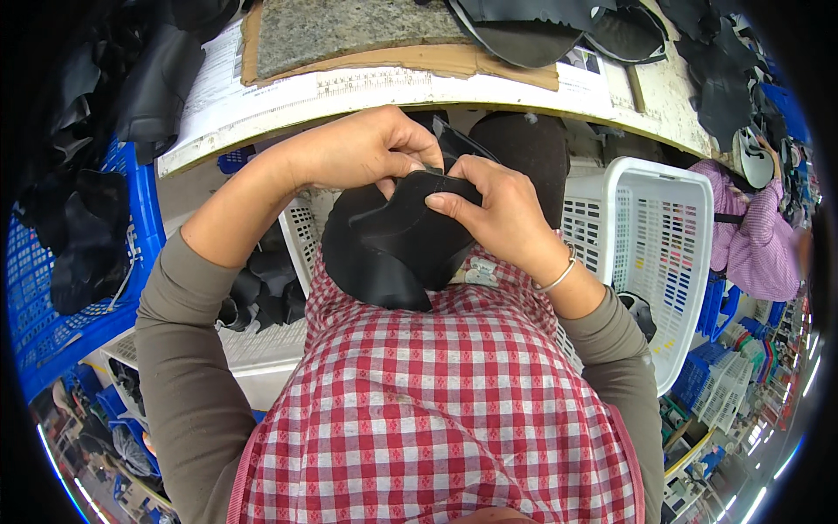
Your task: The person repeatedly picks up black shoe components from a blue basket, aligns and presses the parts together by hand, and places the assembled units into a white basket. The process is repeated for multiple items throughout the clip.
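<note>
A black shoe upper (406,225), smooth and leather-like, hangs over my lap in front of the checked apron. My left hand (380,148) pinches its top edge between thumb and bent fingers. Close beside it, my right hand (493,201) grips the same edge, thumb lying on the near face and fingers behind. The two hands nearly meet, and the fingertips are partly hidden by the folded material. Whether a small tool is between the left fingers, I cannot tell.
Ahead is a white worktable (489,98) with a stone slab (349,35) on cardboard and more black uppers (524,35). A white basket (663,262) stands at my right, a blue crate (35,323) at my left. Another person in a checked garment (759,236) is far right.
</note>
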Motion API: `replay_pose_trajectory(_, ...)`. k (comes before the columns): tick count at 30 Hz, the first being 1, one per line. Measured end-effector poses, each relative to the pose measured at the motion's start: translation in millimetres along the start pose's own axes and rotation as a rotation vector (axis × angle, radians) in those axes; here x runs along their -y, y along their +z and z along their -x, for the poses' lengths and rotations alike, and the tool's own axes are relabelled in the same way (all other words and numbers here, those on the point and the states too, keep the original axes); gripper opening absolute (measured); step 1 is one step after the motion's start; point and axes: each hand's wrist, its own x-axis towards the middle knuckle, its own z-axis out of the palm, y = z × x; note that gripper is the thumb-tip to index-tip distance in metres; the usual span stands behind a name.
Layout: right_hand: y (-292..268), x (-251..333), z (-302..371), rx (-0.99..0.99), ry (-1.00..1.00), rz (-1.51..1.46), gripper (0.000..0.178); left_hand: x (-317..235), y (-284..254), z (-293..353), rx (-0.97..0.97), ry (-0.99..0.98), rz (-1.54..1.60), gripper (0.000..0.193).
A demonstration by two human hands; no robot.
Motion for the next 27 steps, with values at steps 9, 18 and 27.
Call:
replay_pose_trajectory(9,4.4,-8.0,5.6,-0.056,0.001,-0.024,0.039,-11.8,33.4,9.2,-0.28,0.204,-0.51,0.019)
replay_pose_trajectory(18,-0.2,-19.6,21.4,-0.079,-0.045,-0.224,0.042,24.9,104.2,13.4,-0.529,0.211,0.544,0.022)
replay_pose_trajectory(27,-15.5,0.1,46.6,0.006,0.027,-0.258,0.044,20.9,129.9,18.8,-0.695,0.291,0.12,0.022)
